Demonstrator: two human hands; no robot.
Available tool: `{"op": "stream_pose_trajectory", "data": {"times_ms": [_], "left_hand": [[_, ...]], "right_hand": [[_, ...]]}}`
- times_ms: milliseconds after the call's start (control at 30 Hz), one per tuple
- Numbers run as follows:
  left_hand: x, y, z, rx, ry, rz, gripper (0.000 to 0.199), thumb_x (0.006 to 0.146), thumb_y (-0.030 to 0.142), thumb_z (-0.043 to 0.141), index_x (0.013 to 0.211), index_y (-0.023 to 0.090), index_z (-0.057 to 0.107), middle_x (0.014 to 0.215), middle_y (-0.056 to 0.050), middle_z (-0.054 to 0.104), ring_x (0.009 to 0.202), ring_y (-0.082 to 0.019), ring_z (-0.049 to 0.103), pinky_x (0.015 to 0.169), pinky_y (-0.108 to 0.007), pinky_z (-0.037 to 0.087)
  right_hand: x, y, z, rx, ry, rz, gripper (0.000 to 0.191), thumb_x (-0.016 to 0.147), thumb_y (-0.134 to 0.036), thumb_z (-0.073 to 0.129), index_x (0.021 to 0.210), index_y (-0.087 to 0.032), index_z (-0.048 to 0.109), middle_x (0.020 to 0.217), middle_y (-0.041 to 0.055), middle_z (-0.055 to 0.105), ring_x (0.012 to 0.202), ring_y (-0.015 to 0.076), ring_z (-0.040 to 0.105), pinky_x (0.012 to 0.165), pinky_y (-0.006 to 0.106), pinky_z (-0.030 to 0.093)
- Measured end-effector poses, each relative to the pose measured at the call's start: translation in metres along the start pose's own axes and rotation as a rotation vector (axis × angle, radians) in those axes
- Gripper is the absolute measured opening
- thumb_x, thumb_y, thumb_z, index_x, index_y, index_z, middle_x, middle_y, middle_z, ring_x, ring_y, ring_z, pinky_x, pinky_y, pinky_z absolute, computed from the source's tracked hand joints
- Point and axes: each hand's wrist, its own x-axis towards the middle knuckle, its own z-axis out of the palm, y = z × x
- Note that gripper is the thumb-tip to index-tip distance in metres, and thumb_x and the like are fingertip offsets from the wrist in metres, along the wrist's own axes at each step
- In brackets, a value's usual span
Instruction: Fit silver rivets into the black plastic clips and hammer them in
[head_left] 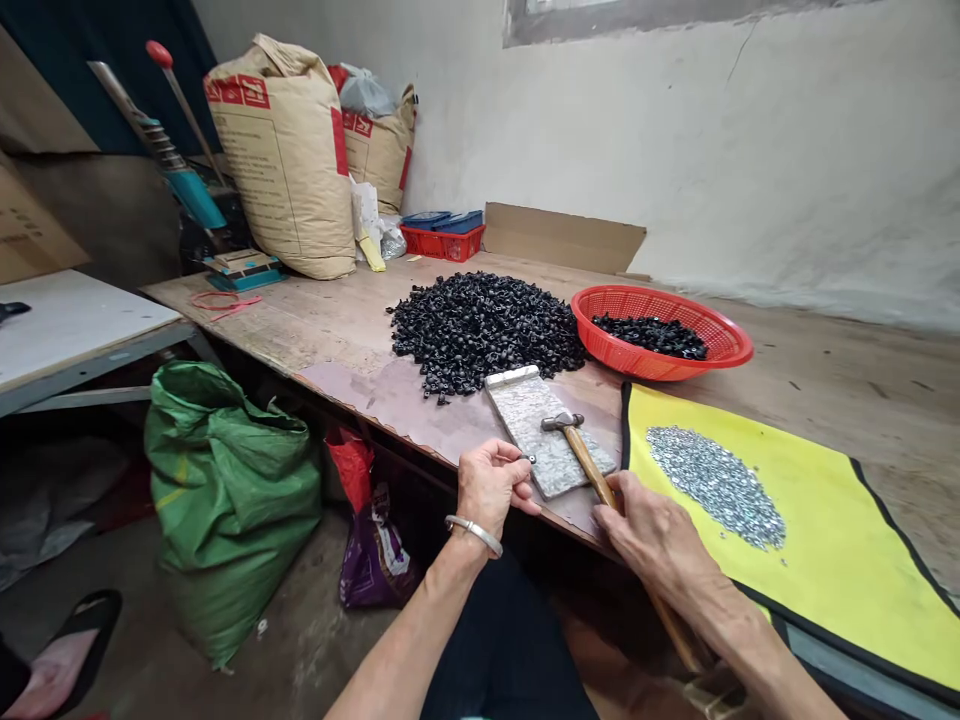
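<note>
My left hand point(495, 485) pinches a small black plastic piece point(529, 459) at the near left edge of a scuffed metal plate point(525, 412). My right hand point(652, 525) is wrapped round the wooden handle of a hammer point(589, 462), whose head lies over the plate. Behind the plate rises a big heap of small black pieces point(487, 325). To the right of my right hand, a pile of tiny silvery metal parts point(716, 485) is spread on a yellow mat point(840, 560) with black edging.
A red plastic basket point(731, 350) with more black pieces stands right of the heap. Farther back are a large paper sack point(281, 170), a red tray point(450, 243) and a teal lever press point(244, 270). A green sack point(232, 480) sits on the floor left of the table.
</note>
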Motion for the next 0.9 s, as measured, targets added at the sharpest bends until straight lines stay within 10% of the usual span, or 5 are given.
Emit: {"op": "stream_pose_trajectory", "data": {"times_ms": [167,267,367,600,900], "left_hand": [[0.008,-0.002,0.004,0.051,0.032,-0.022,0.015,0.057,0.010,0.065,0.063,0.013,0.053,0.041,0.005,0.050,0.033,-0.010,0.049,0.031,-0.027,0.050],[0.009,-0.004,0.005,0.088,0.062,-0.039,0.015,0.057,0.008,0.065,0.061,0.013,0.052,0.040,0.004,0.050,0.032,-0.011,0.050,0.031,-0.027,0.049],[0.009,-0.005,0.007,0.101,0.092,-0.049,0.014,0.058,0.007,0.064,0.059,0.014,0.051,0.037,0.004,0.049,0.031,-0.011,0.050,0.030,-0.025,0.048],[0.012,-0.007,0.008,0.123,0.121,-0.091,0.015,0.058,0.006,0.064,0.059,0.014,0.051,0.033,0.004,0.049,0.029,-0.013,0.050,0.033,-0.026,0.048],[0.013,-0.004,0.007,0.095,0.112,-0.137,0.015,0.059,0.000,0.057,0.059,0.014,0.050,0.033,0.002,0.049,0.030,-0.014,0.052,0.035,-0.028,0.050]], "right_hand": [[-0.001,-0.001,-0.008,0.818,-0.449,0.438,0.017,0.066,-0.029,0.061,0.069,-0.019,0.048,0.055,-0.0031,0.047,0.042,0.0081,0.040,0.038,0.020,0.033],[-0.009,-0.001,-0.012,1.006,-0.463,0.559,0.023,0.066,-0.032,0.066,0.075,-0.016,0.052,0.059,-0.0042,0.047,0.040,0.0029,0.031,0.034,0.015,0.022],[-0.018,0.001,-0.012,0.778,-0.324,0.469,0.026,0.070,-0.039,0.063,0.065,-0.019,0.048,0.051,-0.0065,0.042,0.035,0.0029,0.024,0.032,0.016,0.016],[-0.035,0.004,0.001,-0.070,0.149,-0.193,0.025,0.081,-0.043,0.045,0.086,-0.022,0.060,0.060,0.0023,0.062,0.050,0.0173,0.057,0.049,0.027,0.041],[-0.045,-0.006,-0.001,-0.419,0.315,-0.368,0.032,0.089,-0.038,0.036,0.096,-0.020,0.061,0.069,0.0048,0.068,0.051,0.0187,0.062,0.046,0.027,0.040]]}}
